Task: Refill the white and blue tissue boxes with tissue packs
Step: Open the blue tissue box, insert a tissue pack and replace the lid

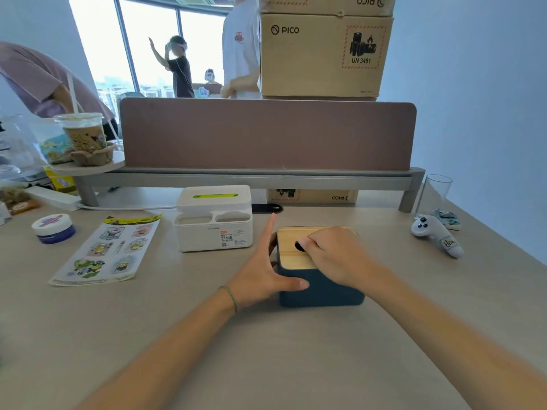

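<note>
Bench [266, 365]: white tissue box [213, 218] at centre rear. Blue tissue box [321, 291] just right of it, nearer, wooden lid [291, 242] on. Left hand [263, 273] open, flat against its left side. Right hand [334, 255] curled on lid, fingertips at the dark opening.

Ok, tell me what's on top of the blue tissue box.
A light wooden lid sits on the blue tissue box. The right hand rests on the lid, fingertips at its dark opening. The left hand braces the box's side. The inside is hidden.
</note>
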A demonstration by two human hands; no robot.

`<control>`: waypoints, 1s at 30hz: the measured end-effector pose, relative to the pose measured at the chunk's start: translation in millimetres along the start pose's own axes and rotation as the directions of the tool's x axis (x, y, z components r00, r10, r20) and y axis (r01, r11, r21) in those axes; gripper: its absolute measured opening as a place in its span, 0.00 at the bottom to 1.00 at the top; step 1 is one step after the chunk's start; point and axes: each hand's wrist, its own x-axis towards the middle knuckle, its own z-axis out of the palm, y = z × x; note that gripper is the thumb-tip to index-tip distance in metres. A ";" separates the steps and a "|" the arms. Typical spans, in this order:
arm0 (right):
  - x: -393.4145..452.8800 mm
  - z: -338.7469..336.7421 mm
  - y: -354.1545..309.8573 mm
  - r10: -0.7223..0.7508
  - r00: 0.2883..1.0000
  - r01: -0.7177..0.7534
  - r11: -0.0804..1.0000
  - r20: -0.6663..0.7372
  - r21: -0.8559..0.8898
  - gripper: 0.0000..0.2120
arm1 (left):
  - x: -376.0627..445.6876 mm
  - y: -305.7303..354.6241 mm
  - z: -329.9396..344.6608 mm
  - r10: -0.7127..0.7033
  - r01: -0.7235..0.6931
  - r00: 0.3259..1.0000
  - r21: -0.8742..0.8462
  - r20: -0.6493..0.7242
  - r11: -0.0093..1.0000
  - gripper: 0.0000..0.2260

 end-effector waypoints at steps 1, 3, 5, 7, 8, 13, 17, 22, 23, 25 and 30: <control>3.0 1.8 -1.9 0.023 0.999 -0.023 0.999 0.024 -0.030 0.23 | 1.7 -2.8 0.3 -0.006 0.006 1.000 -0.015 -0.015 1.000 0.63; 6.8 6.9 -4.1 0.055 0.998 -0.052 0.995 0.042 -0.082 0.24 | 3.5 -8.4 0.9 -0.014 0.013 0.999 -0.018 -0.035 1.000 0.61; 8.4 12.1 -2.5 0.064 0.998 -0.061 0.992 0.026 -0.113 0.24 | 4.7 -12.9 1.9 -0.004 0.005 0.999 0.017 -0.052 1.000 0.52; 10.0 15.5 -0.2 0.028 0.999 -0.022 0.977 0.028 -0.213 0.23 | 5.2 -14.4 2.5 0.003 0.001 0.997 0.053 -0.079 0.999 0.47; 10.9 17.1 1.1 -0.009 0.999 0.021 0.963 0.046 -0.270 0.23 | 5.4 -14.4 3.2 0.009 -0.004 0.996 0.059 -0.089 0.998 0.46; 10.6 18.7 1.4 -0.057 0.998 0.062 0.957 0.024 -0.285 0.20 | 5.5 -14.3 4.0 0.027 -0.019 0.993 0.074 -0.111 0.997 0.45; 8.8 22.4 3.8 -0.045 0.999 0.039 0.962 -0.017 -0.269 0.21 | 3.4 -13.1 3.2 0.030 -0.023 0.993 0.061 -0.114 0.998 0.49; 9.0 23.1 1.9 0.009 0.991 -0.040 0.971 -0.132 -0.236 0.26 | 3.8 -10.7 2.6 0.025 -0.017 0.993 0.067 -0.116 0.998 0.51; 10.0 23.3 2.3 0.017 0.993 -0.043 0.974 -0.119 -0.222 0.26 | 3.3 -10.5 2.9 0.021 -0.013 0.993 0.070 -0.118 0.997 0.51; 10.6 23.4 2.9 -0.009 0.997 -0.009 0.973 -0.075 -0.231 0.24 | 2.5 -9.9 3.5 0.013 -0.005 0.993 0.071 -0.117 0.997 0.51; 6.9 18.2 3.1 0.008 0.981 -0.009 1.000 -0.193 -0.006 0.25 | -1.4 -2.6 2.2 0.017 -0.010 0.996 0.083 -0.091 0.997 0.55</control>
